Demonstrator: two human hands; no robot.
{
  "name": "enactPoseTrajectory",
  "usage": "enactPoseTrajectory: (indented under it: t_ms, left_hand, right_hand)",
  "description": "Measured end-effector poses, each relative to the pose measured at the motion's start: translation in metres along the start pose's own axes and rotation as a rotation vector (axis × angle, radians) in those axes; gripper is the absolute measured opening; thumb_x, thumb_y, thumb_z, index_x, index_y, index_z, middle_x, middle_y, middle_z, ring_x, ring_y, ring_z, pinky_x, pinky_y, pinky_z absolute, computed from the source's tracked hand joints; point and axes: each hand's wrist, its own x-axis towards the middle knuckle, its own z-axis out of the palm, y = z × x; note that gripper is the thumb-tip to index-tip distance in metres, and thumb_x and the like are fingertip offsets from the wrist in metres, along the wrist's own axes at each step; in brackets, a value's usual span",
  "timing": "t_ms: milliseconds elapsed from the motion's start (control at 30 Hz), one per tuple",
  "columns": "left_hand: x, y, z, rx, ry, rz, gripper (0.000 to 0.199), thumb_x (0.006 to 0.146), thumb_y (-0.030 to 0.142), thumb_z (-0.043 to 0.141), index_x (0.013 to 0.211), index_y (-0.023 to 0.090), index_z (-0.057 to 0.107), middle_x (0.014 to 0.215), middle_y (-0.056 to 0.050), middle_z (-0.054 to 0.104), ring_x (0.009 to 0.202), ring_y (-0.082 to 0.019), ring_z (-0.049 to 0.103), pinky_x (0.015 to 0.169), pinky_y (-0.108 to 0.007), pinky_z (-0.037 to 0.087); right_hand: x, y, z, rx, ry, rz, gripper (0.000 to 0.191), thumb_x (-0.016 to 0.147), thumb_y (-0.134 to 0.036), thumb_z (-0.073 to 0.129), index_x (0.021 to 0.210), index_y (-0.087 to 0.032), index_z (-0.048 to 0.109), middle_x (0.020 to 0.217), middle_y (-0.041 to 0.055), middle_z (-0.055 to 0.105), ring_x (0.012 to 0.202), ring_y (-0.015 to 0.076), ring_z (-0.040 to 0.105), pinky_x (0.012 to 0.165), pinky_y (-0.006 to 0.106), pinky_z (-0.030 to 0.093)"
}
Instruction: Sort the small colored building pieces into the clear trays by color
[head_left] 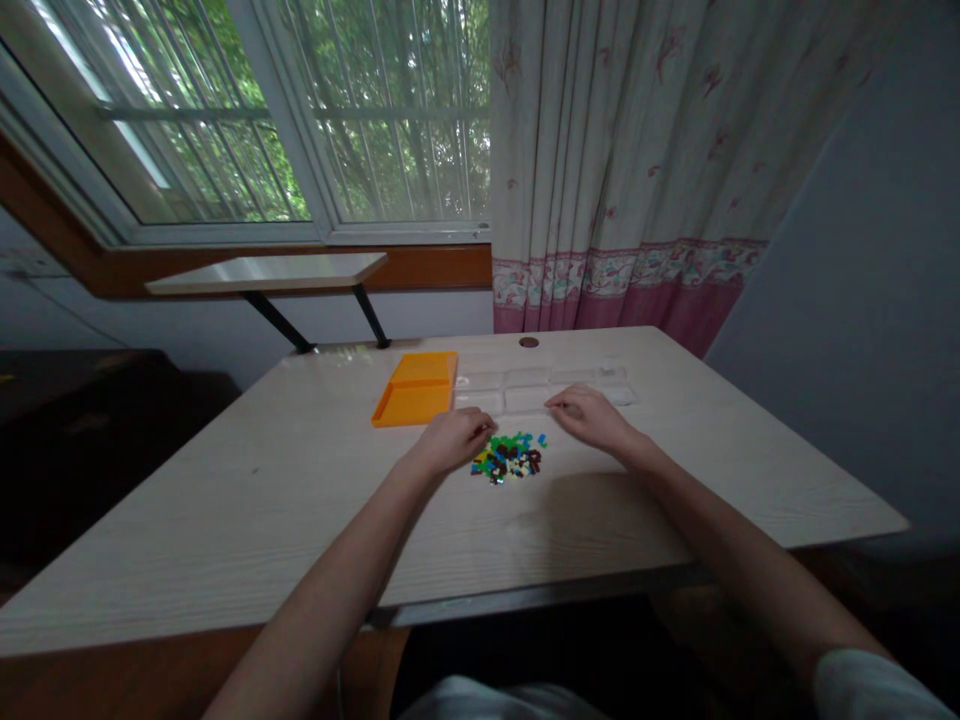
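Small multicoloured pieces (508, 458) lie in 1 mixed heap at lower centre of my remote view, outside the clear compartment tray (525, 401); I judge most sorting undone, though the compartments' contents are too faint to tell. Left hand (459, 440), beside the heap, and right hand (591, 415), at the tray: fingers drawn together, any grip unclear to me.

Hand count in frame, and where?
2: left hand at the upper-left edge of the small colored pieces; right hand by the clear compartment tray, right of the pieces. No others visible.
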Motion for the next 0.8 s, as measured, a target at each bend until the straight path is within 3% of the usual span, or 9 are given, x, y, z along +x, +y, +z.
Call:
enactPoseTrajectory:
  t_ms: [133,333,533,800]
  left_hand:
    - [0.000,0.001,0.000,0.013,-0.011,0.003,0.023,0.084,0.026,0.040,0.090,0.020,0.062,0.087,-0.003,0.063,0.078,-0.015,0.058,0.063,-0.022,0.040]
    - [-0.001,0.005,-0.002,0.032,-0.013,0.010,0.024,0.086,0.027,0.039,0.091,0.019,0.061,0.086,-0.004,0.063,0.077,-0.015,0.058,0.063,-0.022,0.040]
    - [-0.001,0.008,0.001,-0.004,0.014,0.060,0.021,0.086,0.025,0.040,0.090,0.019,0.060,0.085,-0.003,0.063,0.077,-0.014,0.058,0.066,-0.022,0.041]
    - [-0.001,0.024,0.001,-0.112,0.123,0.134,0.026,0.085,0.036,0.046,0.100,0.018,0.057,0.084,-0.003,0.062,0.074,-0.013,0.057,0.065,-0.021,0.040]
  right_hand:
    - [-0.003,-0.004,0.002,0.067,-0.193,-0.029,0.020,0.079,-0.019,0.049,0.089,-0.018,0.066,0.081,0.0040,0.066,0.071,0.0133,0.058,0.067,0.024,0.043]
    - [-0.001,-0.010,0.002,0.093,-0.400,-0.121,0.022,0.077,-0.020,0.053,0.093,-0.021,0.068,0.085,0.0039,0.066,0.078,0.0144,0.058,0.070,0.023,0.041]
    - [0.000,-0.018,0.009,0.086,-0.350,-0.028,0.017,0.080,-0.023,0.051,0.087,-0.017,0.065,0.081,0.0048,0.065,0.073,0.0144,0.057,0.066,0.023,0.040]
    - [0.003,-0.037,0.018,0.395,-0.246,0.101,0.022,0.084,-0.032,0.048,0.082,-0.014,0.060,0.072,0.0029,0.060,0.065,0.0112,0.053,0.059,0.021,0.040]
